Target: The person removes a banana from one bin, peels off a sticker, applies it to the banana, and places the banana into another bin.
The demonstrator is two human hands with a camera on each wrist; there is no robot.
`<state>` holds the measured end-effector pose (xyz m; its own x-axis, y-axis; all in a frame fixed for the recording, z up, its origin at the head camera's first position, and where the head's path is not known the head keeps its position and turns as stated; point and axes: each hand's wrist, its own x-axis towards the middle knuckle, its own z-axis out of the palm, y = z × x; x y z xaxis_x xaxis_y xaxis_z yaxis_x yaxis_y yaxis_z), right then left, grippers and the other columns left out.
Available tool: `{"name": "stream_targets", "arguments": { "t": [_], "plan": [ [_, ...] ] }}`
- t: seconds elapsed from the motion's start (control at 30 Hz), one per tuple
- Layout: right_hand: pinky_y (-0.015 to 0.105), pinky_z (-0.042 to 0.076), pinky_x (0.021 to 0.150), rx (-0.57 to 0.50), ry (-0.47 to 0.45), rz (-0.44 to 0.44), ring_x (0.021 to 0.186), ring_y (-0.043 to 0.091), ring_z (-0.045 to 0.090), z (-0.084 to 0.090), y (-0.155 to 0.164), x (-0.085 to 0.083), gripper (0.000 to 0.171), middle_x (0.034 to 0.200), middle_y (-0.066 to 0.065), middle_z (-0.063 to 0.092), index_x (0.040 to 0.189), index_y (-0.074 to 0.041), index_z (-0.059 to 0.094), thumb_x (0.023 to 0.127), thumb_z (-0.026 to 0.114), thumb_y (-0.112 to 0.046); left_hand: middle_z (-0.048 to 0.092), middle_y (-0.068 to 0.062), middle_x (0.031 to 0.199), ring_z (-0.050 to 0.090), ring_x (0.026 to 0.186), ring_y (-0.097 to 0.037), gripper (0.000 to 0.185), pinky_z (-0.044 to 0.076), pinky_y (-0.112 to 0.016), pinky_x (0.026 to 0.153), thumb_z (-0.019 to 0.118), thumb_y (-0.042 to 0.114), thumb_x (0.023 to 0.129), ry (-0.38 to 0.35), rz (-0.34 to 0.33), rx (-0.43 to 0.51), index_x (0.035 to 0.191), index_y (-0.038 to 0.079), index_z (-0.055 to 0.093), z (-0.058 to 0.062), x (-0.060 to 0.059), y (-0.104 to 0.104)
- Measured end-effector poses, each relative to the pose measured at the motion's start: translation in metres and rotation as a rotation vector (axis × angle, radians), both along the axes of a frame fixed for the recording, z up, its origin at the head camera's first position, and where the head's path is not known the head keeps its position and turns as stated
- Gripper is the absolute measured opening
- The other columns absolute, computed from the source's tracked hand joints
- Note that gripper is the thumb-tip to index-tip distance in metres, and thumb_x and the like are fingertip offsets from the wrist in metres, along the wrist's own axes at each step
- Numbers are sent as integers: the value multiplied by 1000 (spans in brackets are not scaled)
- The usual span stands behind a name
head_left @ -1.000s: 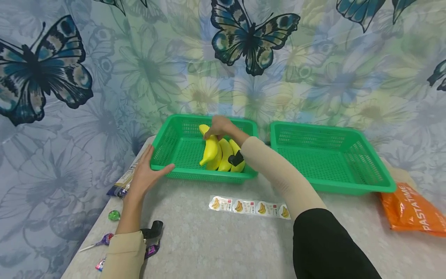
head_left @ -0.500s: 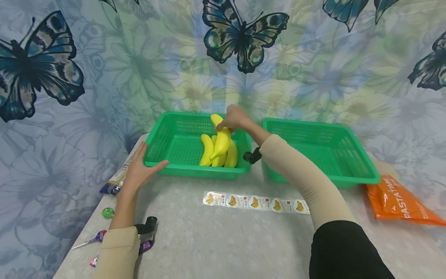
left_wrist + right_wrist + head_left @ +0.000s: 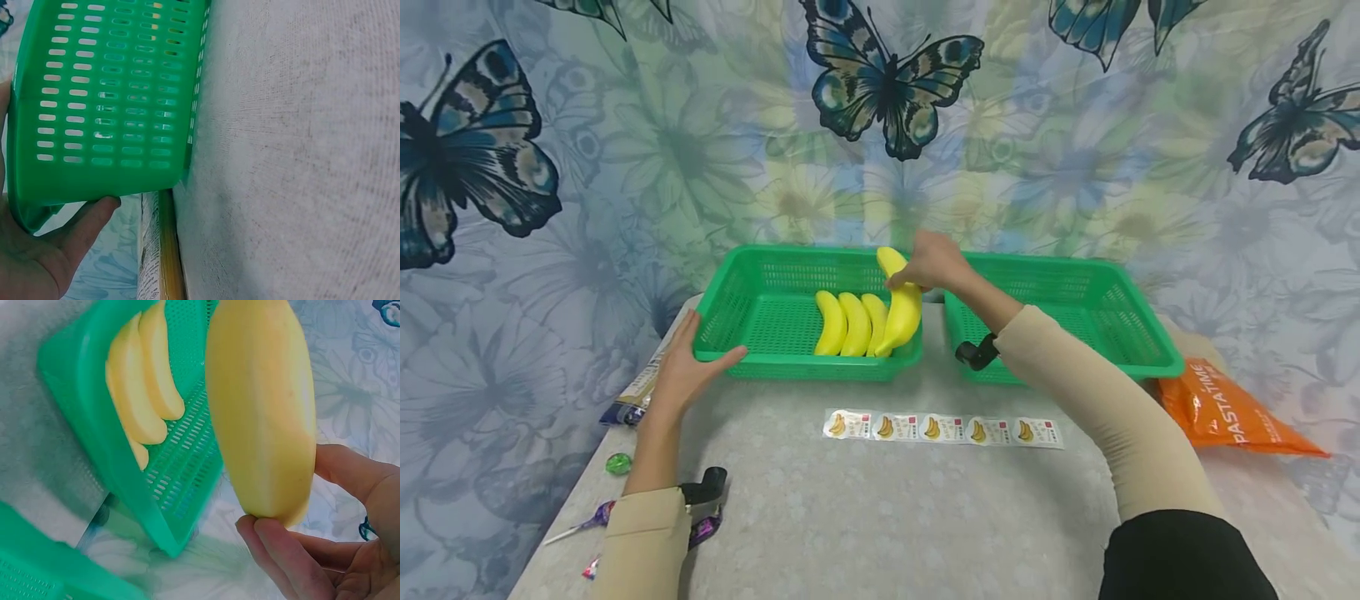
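Note:
My right hand (image 3: 936, 262) pinches a yellow banana (image 3: 904, 317) near its upper part, over the right end of the left green basket (image 3: 820, 367). In the right wrist view the held banana (image 3: 262, 412) hangs between thumb and fingertips, above the basket rim. Three more bananas (image 3: 856, 325) lie side by side inside that basket. My left hand (image 3: 681, 371) rests on the basket's left end, thumb spread along the front rim. The left wrist view shows the fingers of that hand (image 3: 37, 262) at the slotted green wall (image 3: 100, 119).
A second green basket (image 3: 1060, 317) stands to the right. In front lies a strip of banana-picture stickers (image 3: 943, 427). An orange bag (image 3: 1232, 408) sits at far right. A lollipop (image 3: 598, 517), a green candy (image 3: 618, 464) and other wrapped sweets lie along the left table edge.
My right hand has moved right with the banana, from the middle of the basket to its right end. The other bananas now show uncovered. My left hand stays on the basket's left end.

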<state>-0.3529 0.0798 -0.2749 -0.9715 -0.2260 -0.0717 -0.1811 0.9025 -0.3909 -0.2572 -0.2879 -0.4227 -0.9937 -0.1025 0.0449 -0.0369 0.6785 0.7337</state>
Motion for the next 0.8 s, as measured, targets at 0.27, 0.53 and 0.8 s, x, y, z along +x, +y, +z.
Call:
{"name": "stream_targets", "arguments": {
  "t": [0.27, 0.53, 0.8],
  "plan": [
    [23, 38, 44, -2, 13, -32, 48, 16, 57, 4, 27, 32, 52, 42, -1, 49, 46, -15, 48, 74, 82, -43, -9, -10, 165, 0, 149, -48, 106, 14, -77, 108, 62, 60, 86, -9, -4, -4, 158, 18, -4, -1, -1, 1],
    [23, 39, 47, 21, -1, -18, 51, 16, 57, 0, 53, 73, 43, 47, 0, 57, 53, -11, 66, 75, 79, -46, -6, -12, 165, 2, 149, -48, 105, 15, -75, 109, 62, 59, 87, 32, 4, -24, 158, 13, -2, -6, -3, 1],
    [23, 27, 46, 1, -38, -26, 47, 11, 34, -14, 71, 113, 37, 48, -4, 50, 60, -13, 72, 74, 80, -47, -7, -9, 166, 0, 149, -47, 105, 14, -77, 108, 61, 61, 86, 35, 20, -14, 157, 18, -4, -8, -5, 1]
  ]
}}
